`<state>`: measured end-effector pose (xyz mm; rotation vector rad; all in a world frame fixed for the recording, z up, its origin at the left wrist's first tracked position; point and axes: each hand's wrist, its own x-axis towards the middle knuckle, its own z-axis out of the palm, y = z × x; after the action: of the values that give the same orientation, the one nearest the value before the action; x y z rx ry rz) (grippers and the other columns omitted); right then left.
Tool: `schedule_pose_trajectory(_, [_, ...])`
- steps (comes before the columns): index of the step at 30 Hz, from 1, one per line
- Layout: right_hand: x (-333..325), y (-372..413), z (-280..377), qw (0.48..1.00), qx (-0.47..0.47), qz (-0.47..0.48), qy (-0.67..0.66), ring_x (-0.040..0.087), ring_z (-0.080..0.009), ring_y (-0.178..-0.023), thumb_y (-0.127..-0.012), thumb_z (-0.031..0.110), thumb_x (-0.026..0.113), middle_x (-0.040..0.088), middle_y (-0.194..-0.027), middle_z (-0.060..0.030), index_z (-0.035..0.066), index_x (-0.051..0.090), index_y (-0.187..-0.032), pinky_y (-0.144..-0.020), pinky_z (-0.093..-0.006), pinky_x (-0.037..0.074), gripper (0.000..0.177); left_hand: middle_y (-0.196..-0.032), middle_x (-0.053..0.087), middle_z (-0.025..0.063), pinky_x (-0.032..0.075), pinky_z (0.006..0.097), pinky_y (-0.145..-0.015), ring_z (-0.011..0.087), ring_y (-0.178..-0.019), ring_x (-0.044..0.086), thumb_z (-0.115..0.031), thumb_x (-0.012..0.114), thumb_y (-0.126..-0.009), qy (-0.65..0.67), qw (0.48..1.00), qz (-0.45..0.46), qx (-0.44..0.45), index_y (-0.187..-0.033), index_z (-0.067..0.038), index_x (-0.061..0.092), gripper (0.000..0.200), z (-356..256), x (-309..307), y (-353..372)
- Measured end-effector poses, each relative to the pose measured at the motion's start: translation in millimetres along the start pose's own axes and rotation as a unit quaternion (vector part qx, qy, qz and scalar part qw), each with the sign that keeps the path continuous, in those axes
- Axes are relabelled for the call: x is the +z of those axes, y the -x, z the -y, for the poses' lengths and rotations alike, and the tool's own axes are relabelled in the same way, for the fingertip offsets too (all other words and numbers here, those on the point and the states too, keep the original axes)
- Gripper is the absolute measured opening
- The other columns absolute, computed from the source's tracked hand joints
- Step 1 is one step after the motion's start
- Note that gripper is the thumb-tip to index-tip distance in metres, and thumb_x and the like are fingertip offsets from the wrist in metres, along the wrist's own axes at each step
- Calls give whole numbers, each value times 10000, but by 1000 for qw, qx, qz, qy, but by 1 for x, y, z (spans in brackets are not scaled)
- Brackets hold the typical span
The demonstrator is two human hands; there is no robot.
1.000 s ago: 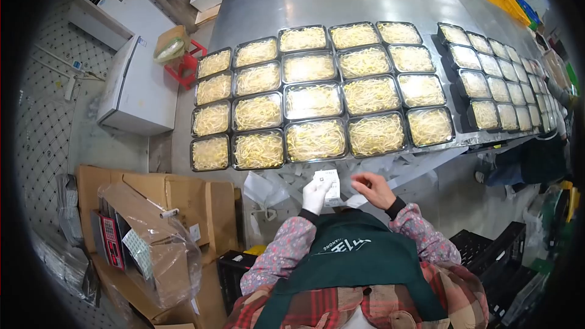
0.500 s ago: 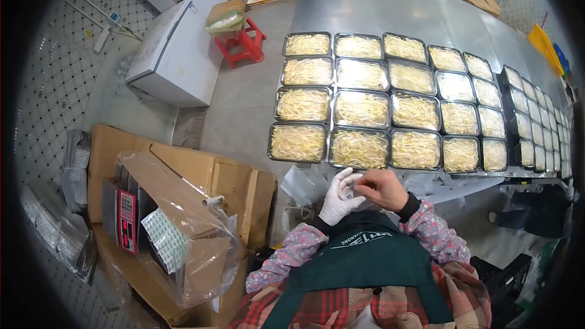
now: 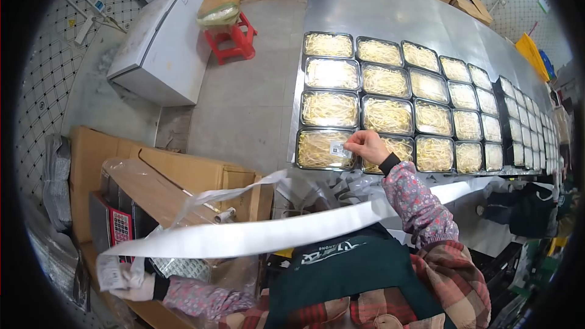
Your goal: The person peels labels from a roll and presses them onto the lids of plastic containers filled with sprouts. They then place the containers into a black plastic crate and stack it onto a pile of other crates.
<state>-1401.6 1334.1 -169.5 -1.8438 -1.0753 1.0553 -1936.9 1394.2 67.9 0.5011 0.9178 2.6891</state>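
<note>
Two hands, wide apart: R hand (image 3: 364,145), bare, has its fingertips pinched on a white barcode label (image 3: 339,149), which lies on the film lid of the front-left bean sprout tray (image 3: 314,152) at the near edge of the steel table (image 3: 390,6). L hand (image 3: 133,285), white-gloved, is closed on the end of a long white liner strip (image 3: 274,231), low at far left, near the cardboard boxes (image 3: 201,176). Strip runs L-to-R across the person's front.

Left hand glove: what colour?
White, on the left hand gripping the paper strip; shows best in head view.
</note>
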Motion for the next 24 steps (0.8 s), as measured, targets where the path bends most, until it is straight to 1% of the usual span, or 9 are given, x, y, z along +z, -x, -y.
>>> schedule_pose_trajectory(1, [4,-6,-4,1000,2,2,12,559,-95,-586,-780,206,725,614,-629,-44,-3,680,-797,-555,-264,452,214,-725,591,30,460,292,-539,203,-566,567,-277,515,-903,-62,998,-25,20,-907,-62,606,233,5,-13,-20])
schedule_pose_trajectory(4, [12,-18,-14,1000,26,11,-3,559,-122,-566,-768,215,730,606,-613,-53,-3,681,-776,-551,-278,453,224,-777,564,64,449,297,-585,208,-662,553,-219,555,-883,-66,978,197,8,-973,-32,541,207,44,-86,-72])
schedule_pose_trajectory(7, [14,-19,-12,999,7,16,44,574,-151,-557,-761,224,721,602,-607,-74,7,680,-793,-557,-301,462,223,-735,493,58,395,278,-562,187,-661,506,-96,628,-826,50,923,338,-178,-965,-39,448,234,68,-67,-14])
schedule_pose_trajectory(8, [15,-19,-11,998,2,20,57,581,-160,-559,-760,225,718,602,-607,-81,11,681,-799,-560,-306,465,221,-694,478,43,369,274,-502,179,-599,498,-44,665,-786,131,850,398,-319,-926,-58,427,276,65,-50,7])
schedule_pose_trajectory(10, [17,-19,-12,996,-15,0,87,596,-196,-568,-755,222,710,611,-619,-103,18,681,-803,-564,-325,469,211,-625,487,38,367,325,-457,142,-500,475,-21,674,-777,142,721,574,-361,-918,-69,406,307,83,-42,21])
schedule_pose_trajectory(14, [25,-15,-11,985,-54,-33,161,624,-286,-614,-749,234,703,637,-674,-131,23,665,-758,-573,-372,484,214,-755,630,89,489,303,-595,151,-614,592,-19,744,-719,-32,640,679,-359,-858,-43,489,292,95,-24,84])
schedule_pose_trajectory(18, [29,-13,-15,944,-101,-94,300,630,-342,-670,-748,263,701,637,-708,-148,48,574,-918,-588,-430,491,302,-834,656,71,509,271,-690,116,-778,619,-29,762,-724,-215,492,710,-456,-887,3,642,204,112,0,177])
schedule_pose_trajectory(21, [15,-9,-8,926,-89,-139,338,622,-377,-691,-752,251,700,621,-693,-166,80,416,-1097,-582,-472,479,479,-828,653,42,503,213,-665,78,-755,614,-42,723,-781,-219,454,669,-547,-913,2,649,157,148,-22,235])
schedule_pose_trajectory(24, [8,15,28,999,-28,-33,34,618,-202,-639,-796,281,719,622,-694,-67,20,561,-1063,-613,-348,491,406,-782,644,26,480,193,-606,68,-698,597,-47,708,-808,-220,445,607,-621,-882,0,642,109,170,-33,274])
